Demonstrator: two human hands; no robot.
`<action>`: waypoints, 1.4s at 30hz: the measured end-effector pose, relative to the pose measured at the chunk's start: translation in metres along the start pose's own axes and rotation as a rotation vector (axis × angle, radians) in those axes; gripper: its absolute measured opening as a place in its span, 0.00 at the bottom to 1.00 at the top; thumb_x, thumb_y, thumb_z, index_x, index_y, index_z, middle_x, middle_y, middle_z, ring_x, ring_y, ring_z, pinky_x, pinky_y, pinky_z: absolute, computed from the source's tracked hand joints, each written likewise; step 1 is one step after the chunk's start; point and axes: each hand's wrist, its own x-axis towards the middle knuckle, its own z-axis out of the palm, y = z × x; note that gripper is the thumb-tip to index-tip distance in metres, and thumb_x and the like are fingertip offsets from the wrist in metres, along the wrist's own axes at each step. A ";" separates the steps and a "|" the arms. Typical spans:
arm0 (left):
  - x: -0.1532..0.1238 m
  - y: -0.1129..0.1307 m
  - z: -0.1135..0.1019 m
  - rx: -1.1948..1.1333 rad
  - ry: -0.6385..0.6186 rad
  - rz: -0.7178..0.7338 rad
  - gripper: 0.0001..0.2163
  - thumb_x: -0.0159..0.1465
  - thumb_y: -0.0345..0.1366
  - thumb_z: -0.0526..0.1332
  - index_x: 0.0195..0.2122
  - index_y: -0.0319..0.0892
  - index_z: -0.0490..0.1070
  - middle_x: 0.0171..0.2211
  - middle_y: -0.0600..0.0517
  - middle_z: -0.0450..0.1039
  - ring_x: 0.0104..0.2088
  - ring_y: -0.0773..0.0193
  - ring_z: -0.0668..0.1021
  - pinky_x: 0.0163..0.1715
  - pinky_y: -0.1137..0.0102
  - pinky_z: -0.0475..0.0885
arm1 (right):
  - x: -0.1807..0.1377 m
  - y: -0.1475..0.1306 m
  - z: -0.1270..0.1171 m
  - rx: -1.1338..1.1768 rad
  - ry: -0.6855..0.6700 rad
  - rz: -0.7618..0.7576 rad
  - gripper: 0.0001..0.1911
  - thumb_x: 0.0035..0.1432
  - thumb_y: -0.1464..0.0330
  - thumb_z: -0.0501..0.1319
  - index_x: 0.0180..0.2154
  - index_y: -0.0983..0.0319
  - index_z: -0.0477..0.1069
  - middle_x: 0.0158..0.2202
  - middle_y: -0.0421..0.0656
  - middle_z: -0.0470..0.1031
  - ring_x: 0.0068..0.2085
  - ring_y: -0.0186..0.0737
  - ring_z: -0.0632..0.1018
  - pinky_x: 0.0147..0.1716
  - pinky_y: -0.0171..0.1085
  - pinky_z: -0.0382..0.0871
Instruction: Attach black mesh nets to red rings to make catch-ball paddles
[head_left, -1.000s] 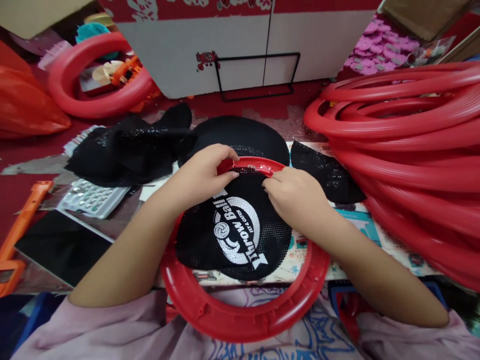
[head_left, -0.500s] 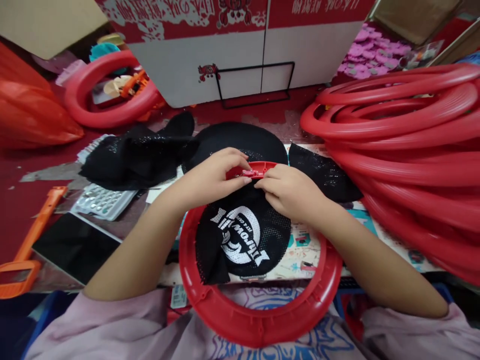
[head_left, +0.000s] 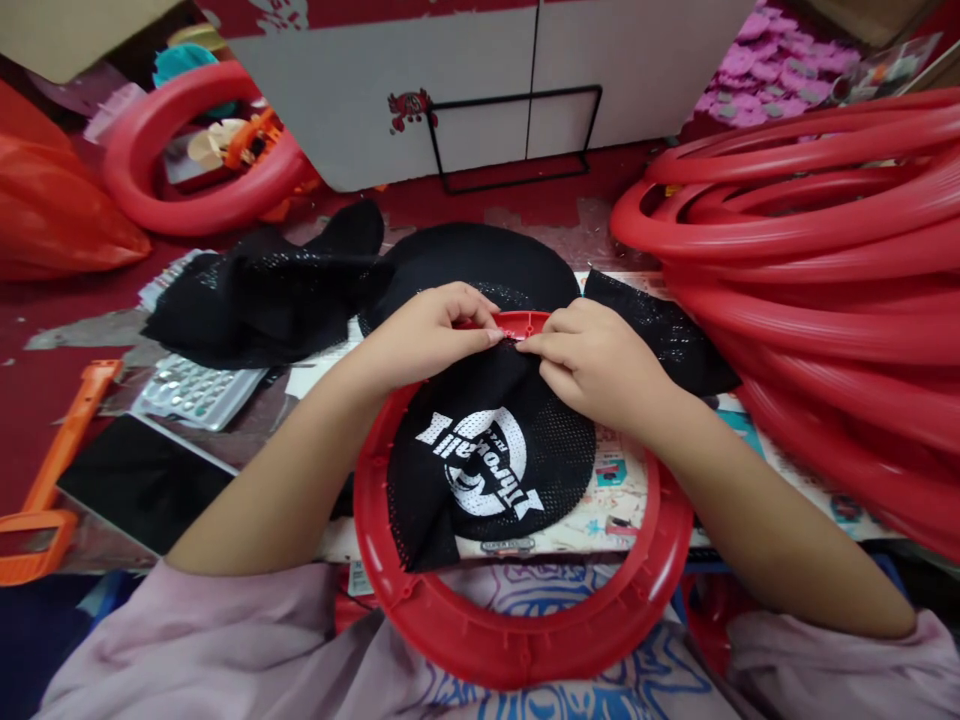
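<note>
A red plastic ring with a ribbed inner channel lies in front of me, its near side against my shirt. Across its opening lies a black mesh cloth with a white printed logo, folded over on the left. At the far side of the ring, my left hand pinches the cloth's edge between thumb and fingers. Close by on the right, my right hand is closed on the same edge, its index fingertip pressing by small pegs in the channel. The fingertips partly hide that edge.
Large red rings are heaped at right. More black mesh lies at left, beside a clear compartment box, a dark flat tablet-like panel and an orange plastic part. A white-and-red carton stands behind.
The mesh edge has come up to the pegs at the ring's far side, covering more of the channel. Both hands stay close together there. The whole view has shifted slightly.
</note>
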 end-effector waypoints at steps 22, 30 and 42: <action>-0.012 -0.004 -0.017 0.053 -0.087 0.013 0.09 0.59 0.40 0.61 0.26 0.40 0.73 0.46 0.47 0.76 0.39 0.60 0.77 0.44 0.62 0.70 | -0.003 -0.010 0.001 -0.205 0.047 -0.060 0.15 0.65 0.72 0.53 0.37 0.63 0.78 0.33 0.48 0.74 0.35 0.44 0.64 0.34 0.42 0.55; -0.012 -0.008 -0.015 0.090 -0.063 0.046 0.07 0.60 0.37 0.59 0.26 0.41 0.70 0.45 0.49 0.77 0.39 0.62 0.77 0.41 0.66 0.68 | -0.002 -0.009 0.001 -0.222 0.045 -0.063 0.14 0.65 0.73 0.54 0.38 0.63 0.79 0.32 0.48 0.73 0.35 0.44 0.64 0.33 0.42 0.56; -0.012 -0.009 -0.015 0.078 -0.061 0.007 0.06 0.56 0.36 0.60 0.25 0.41 0.70 0.45 0.50 0.76 0.35 0.64 0.75 0.37 0.67 0.67 | -0.001 -0.012 0.003 -0.220 0.031 -0.031 0.13 0.65 0.72 0.54 0.38 0.62 0.78 0.32 0.47 0.73 0.35 0.44 0.64 0.34 0.42 0.55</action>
